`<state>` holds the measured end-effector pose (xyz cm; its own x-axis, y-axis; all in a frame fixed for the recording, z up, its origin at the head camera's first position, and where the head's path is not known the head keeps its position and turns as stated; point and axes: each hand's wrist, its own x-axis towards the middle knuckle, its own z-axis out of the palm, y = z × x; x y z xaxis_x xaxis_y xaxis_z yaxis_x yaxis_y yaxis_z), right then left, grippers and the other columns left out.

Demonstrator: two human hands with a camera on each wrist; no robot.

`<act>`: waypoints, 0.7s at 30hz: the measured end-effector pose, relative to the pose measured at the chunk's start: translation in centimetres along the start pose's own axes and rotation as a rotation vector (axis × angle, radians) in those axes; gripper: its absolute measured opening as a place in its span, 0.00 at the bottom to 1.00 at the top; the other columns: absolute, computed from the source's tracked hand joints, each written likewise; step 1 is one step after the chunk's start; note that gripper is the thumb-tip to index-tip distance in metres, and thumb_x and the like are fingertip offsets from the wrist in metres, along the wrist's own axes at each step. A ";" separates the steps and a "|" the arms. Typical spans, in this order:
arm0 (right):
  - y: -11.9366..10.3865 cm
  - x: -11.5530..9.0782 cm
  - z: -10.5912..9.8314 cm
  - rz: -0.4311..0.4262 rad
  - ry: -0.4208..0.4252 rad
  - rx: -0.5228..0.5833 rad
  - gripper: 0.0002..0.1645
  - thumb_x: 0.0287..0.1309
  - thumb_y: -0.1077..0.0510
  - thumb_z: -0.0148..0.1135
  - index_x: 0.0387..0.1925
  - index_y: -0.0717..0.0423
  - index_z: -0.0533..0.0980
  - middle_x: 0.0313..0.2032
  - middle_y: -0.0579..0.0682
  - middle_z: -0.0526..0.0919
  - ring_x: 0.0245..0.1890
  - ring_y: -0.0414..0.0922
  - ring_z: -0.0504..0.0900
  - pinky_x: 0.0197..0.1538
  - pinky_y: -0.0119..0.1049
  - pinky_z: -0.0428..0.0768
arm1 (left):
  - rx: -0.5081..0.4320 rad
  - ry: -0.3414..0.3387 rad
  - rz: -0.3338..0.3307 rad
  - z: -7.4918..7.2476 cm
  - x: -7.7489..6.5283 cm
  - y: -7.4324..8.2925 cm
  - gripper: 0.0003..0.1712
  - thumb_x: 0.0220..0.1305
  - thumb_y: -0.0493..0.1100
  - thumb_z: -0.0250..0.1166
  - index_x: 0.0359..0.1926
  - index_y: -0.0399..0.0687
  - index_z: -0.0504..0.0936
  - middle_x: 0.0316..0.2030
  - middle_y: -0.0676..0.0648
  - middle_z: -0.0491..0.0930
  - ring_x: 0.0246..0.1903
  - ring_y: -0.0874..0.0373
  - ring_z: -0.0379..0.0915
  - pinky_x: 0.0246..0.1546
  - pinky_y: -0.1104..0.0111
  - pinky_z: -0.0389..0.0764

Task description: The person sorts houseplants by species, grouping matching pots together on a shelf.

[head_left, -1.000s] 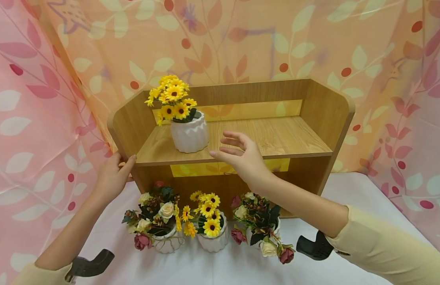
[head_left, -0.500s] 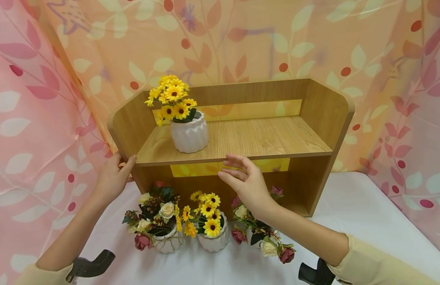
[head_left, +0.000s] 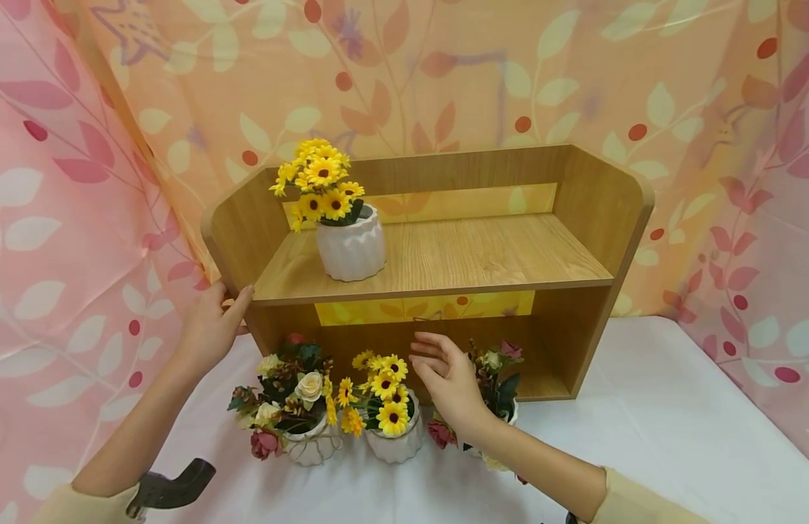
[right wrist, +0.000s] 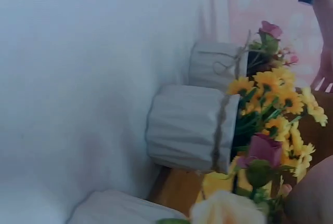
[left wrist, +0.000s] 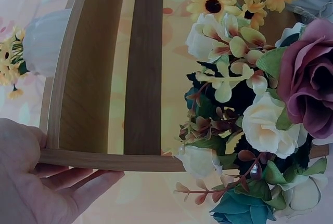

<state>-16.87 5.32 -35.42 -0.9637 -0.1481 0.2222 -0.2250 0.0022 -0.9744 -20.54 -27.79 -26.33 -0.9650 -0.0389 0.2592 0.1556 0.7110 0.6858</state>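
A two-tier wooden shelf [head_left: 437, 287] stands in the middle of the head view. My left hand [head_left: 211, 327] holds its left side panel, the fingers along the outer face in the left wrist view. A white pot [head_left: 351, 247] of yellow sunflowers [head_left: 322, 175] sits on the upper tier at left. In front of the lower tier, my right hand [head_left: 453, 382] hovers with loosely bent fingers, holding nothing. It is between the middle sunflower pot [head_left: 396, 437] and the right pot of roses [head_left: 499, 386], partly hiding the latter. Whether it touches the flowers, I cannot tell.
A third pot [head_left: 313, 444] with cream and dusky-pink roses [head_left: 309, 387] stands at front left on the white tablecloth [head_left: 647, 437]. Patterned cloth [head_left: 417, 80] hangs behind and at both sides. A black wrist device [head_left: 172, 486] shows by the left sleeve.
My right hand has come down from the upper tier to the flowers in front of the lower tier. The left hand stays on the side panel, and the pots stand where they were.
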 end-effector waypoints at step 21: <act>4.0 -2.2 -0.9 0.031 -0.209 -0.105 0.43 0.59 0.73 0.67 0.75 0.64 0.64 0.72 0.70 0.69 0.71 0.68 0.71 0.73 0.65 0.70 | 0.001 0.009 -0.005 0.1 0.0 0.1 0.39 0.85 0.56 0.46 0.75 0.23 0.60 0.67 0.21 0.70 0.62 0.24 0.74 0.46 0.52 0.87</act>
<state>-15.75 6.52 -39.78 -0.9219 -0.3483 0.1696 -0.2203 0.1111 -0.9691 -20.56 -27.66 -26.34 -0.9638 -0.0485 0.2620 0.1507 0.7118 0.6861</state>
